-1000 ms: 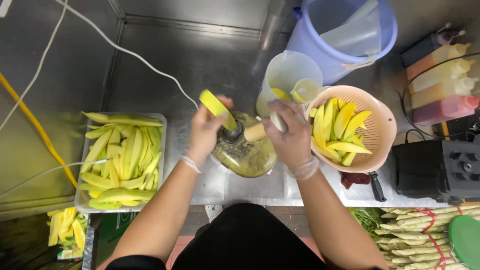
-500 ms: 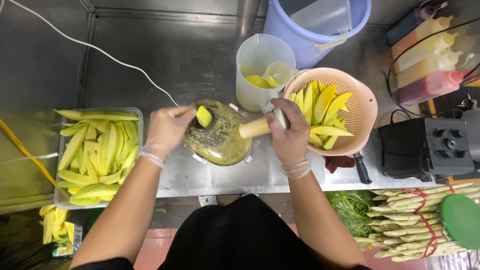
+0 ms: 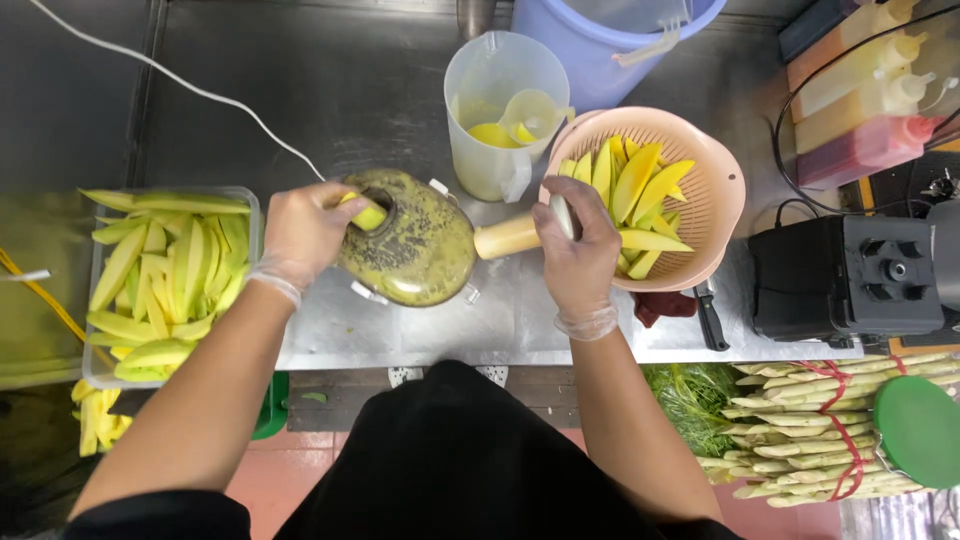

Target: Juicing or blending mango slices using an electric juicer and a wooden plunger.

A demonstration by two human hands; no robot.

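Observation:
My left hand (image 3: 300,235), in a thin clear glove, presses a small yellow-green mango piece (image 3: 367,215) against the left top of a round, green-speckled vessel (image 3: 415,255) on the steel counter. A wooden handle (image 3: 505,237) sticks out of the vessel's right side. My gloved right hand (image 3: 580,255) is closed around the handle's far end, and a thin pale tool (image 3: 561,214) shows between its fingers. Just right of this hand sits a pink colander (image 3: 722,215) with long mango slices (image 3: 640,185).
A clear tray (image 3: 252,203) of mango strips sits at the left. Behind are a clear pitcher (image 3: 490,100) and a blue bucket (image 3: 600,55). A black blender base (image 3: 850,275), sauce bottles (image 3: 865,95), a black-handled knife (image 3: 712,315) and bundled pale stalks (image 3: 800,420) lie to the right.
My left hand has brought the mango piece down from above the vessel onto its upper left side. My right hand has stayed on the wooden handle.

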